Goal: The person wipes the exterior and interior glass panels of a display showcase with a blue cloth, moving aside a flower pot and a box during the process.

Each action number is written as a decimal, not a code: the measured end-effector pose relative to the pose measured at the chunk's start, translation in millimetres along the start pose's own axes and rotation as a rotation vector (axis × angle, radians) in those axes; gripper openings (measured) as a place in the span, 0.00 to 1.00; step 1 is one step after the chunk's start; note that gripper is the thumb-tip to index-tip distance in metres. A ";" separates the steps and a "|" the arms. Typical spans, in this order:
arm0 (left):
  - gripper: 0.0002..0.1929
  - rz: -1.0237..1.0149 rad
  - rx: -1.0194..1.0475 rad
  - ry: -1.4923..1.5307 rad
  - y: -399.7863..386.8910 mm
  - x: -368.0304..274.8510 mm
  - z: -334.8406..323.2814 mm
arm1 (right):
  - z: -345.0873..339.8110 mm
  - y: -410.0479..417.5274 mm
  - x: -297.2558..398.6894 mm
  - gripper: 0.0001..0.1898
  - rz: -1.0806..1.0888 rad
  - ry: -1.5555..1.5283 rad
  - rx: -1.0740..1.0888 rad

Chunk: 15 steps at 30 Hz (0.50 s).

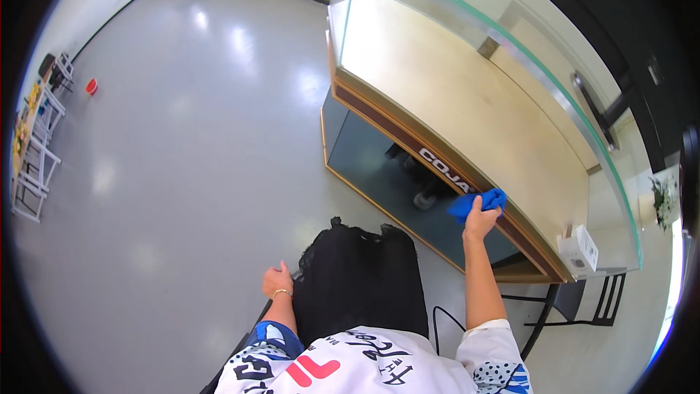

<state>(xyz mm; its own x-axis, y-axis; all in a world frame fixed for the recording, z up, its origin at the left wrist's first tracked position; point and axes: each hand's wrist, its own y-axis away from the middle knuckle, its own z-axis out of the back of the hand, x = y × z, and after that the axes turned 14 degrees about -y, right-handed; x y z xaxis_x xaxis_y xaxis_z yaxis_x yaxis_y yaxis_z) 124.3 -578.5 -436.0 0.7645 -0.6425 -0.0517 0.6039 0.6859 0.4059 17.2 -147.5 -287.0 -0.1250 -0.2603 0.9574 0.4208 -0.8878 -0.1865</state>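
My right hand (482, 220) is closed on a folded blue cloth (465, 206), which lies against the brown lettered band (402, 139) on the front of a display case. Above that band the case has a pale shelf under clear glass (552, 79); below it a dark reflective panel (366, 158) runs down to a gold trim. At my left side, over the grey floor and beside my black lower garment, is my left hand (278, 280), with its fingers curled. Whether it grips anything cannot be made out.
A small white box (578, 249) stands at the case's right end, near a dark chair (607, 301). A black cable (437, 312) curves beside me. Far left are a red bucket (91, 86) and white folding-type furniture (41, 164). Flowers (661, 202) show at the right.
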 end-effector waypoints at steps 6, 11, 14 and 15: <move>0.18 0.054 0.038 -0.043 -3.4 -2.6 2.0 | -133.9 48.5 34.2 0.28 0.342 0.076 0.392; 0.16 0.050 -0.013 -0.017 -7.2 0.9 -5.5 | -251.0 96.2 90.1 0.28 0.401 0.024 0.706; 0.17 0.024 -0.044 0.014 -6.9 0.8 -2.6 | -302.6 113.9 107.9 0.28 0.467 0.087 0.775; 0.17 0.034 -0.034 0.010 -7.0 1.8 -2.4 | -313.9 121.7 115.9 0.28 0.488 0.269 0.859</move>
<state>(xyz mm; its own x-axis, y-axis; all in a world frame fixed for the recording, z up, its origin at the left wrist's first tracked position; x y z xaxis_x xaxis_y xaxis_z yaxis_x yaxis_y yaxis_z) 121.9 -583.6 -441.1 0.7867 -0.6155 -0.0481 0.5851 0.7185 0.3761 -228.1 -404.9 -267.9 0.0795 -0.6907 0.7188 0.9683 -0.1178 -0.2202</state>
